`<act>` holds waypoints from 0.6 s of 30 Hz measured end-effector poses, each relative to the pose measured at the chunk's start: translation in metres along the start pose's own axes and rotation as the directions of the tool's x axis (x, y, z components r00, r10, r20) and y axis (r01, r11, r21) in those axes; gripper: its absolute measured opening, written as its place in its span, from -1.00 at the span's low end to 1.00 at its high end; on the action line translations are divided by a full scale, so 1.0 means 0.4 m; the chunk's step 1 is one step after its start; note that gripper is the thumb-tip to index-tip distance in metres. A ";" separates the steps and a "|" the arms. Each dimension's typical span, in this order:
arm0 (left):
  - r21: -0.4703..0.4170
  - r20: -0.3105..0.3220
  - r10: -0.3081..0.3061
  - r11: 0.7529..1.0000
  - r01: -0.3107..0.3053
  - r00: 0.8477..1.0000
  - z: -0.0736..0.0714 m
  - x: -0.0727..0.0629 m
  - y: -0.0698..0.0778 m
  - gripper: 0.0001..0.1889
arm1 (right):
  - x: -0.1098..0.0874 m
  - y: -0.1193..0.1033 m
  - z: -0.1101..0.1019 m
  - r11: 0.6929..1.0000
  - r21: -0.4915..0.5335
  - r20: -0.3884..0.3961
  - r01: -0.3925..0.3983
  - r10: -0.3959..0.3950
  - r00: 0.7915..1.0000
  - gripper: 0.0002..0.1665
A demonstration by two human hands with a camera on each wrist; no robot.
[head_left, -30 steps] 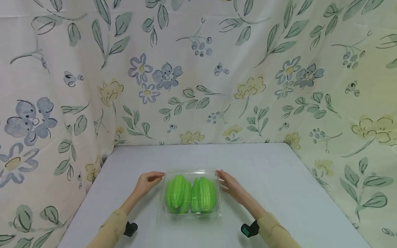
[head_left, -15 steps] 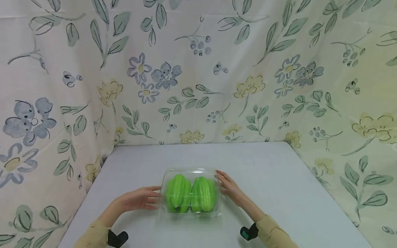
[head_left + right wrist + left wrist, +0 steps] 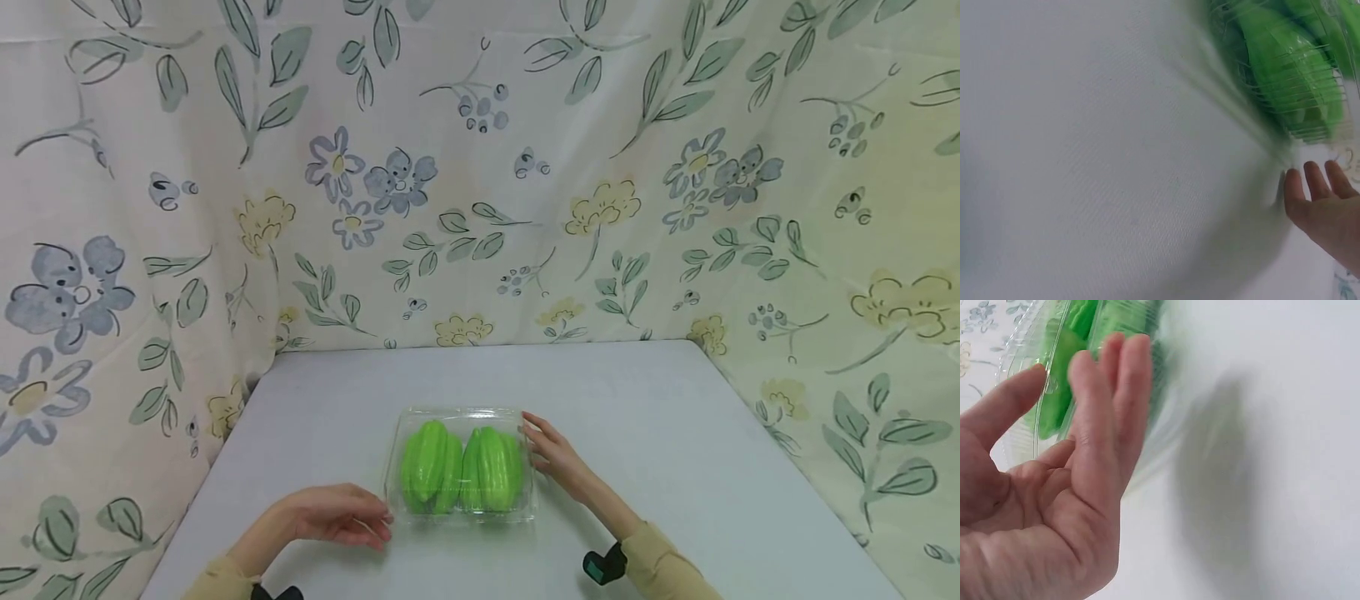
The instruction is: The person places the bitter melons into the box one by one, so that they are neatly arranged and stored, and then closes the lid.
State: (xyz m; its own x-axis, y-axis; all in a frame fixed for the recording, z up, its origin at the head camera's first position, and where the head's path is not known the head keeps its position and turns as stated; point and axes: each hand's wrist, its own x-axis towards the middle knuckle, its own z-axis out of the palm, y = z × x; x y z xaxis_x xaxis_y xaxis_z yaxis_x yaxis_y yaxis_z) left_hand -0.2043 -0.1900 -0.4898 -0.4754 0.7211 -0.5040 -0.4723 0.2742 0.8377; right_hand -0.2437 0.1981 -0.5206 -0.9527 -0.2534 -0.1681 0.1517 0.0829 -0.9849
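A clear plastic clamshell box (image 3: pixel 498 518) lies on the white table with its lid down. Through it show green ribbed fruits (image 3: pixel 431 467), some in the left half and some in the right. My left hand (image 3: pixel 337 512) is by the box's front left corner; in the left wrist view its fingers (image 3: pixel 1094 419) are fairly straight and the thumb stands apart, gripping nothing. Near the far right side is my right hand (image 3: pixel 557 458), fingers loosely extended at the box's edge. Whether these fingertips touch the plastic I cannot tell.
The white table (image 3: pixel 637 400) stretches around the box on all sides. A floral curtain (image 3: pixel 480 167) hangs behind it and along both sides. Dark wrist camera mounts (image 3: pixel 604 564) are strapped near the sleeves.
My left hand has come from the far left corner along the left side to the front left corner. The right hand and the box have stayed nearly in place.
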 end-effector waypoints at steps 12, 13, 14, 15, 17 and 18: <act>-0.023 -0.030 0.010 1.000 -0.011 1.000 0.018 0.011 -0.003 -0.69 | -0.100 -0.069 -0.089 0.948 -0.300 0.156 -0.103 0.155 0.975 -0.32; -0.025 -0.029 0.007 1.000 -0.008 1.000 0.018 0.011 -0.003 -0.69 | -0.111 -0.071 -0.094 0.945 -0.307 0.228 -0.113 0.188 0.955 -0.36; -0.028 -0.027 0.005 1.000 -0.006 1.000 0.018 0.011 -0.002 -0.70 | -0.120 -0.071 -0.096 0.944 -0.305 0.302 -0.125 0.220 0.928 -0.39; -0.030 -0.026 0.004 1.000 -0.004 1.000 0.018 0.010 -0.002 -0.71 | -0.128 -0.069 -0.096 0.945 -0.298 0.372 -0.137 0.247 0.895 -0.41; -0.032 -0.023 0.004 0.999 -0.004 1.000 0.018 0.008 -0.002 -0.72 | -0.140 -0.060 -0.086 0.949 -0.272 0.469 -0.159 0.276 0.839 -0.45; -0.033 -0.021 0.004 0.999 -0.005 1.000 0.018 0.007 -0.002 -0.72 | -0.144 -0.055 -0.078 0.952 -0.257 0.497 -0.163 0.275 0.823 -0.46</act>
State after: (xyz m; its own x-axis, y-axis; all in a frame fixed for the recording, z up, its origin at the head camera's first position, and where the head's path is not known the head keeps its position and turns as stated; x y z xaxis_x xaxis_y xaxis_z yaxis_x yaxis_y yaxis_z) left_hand -0.1999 -0.1836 -0.4905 -0.4932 0.7085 -0.5048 -0.4941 0.2495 0.8329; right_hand -0.2006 0.2410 -0.4881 -0.6116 -0.6644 -0.4296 0.2324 0.3681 -0.9003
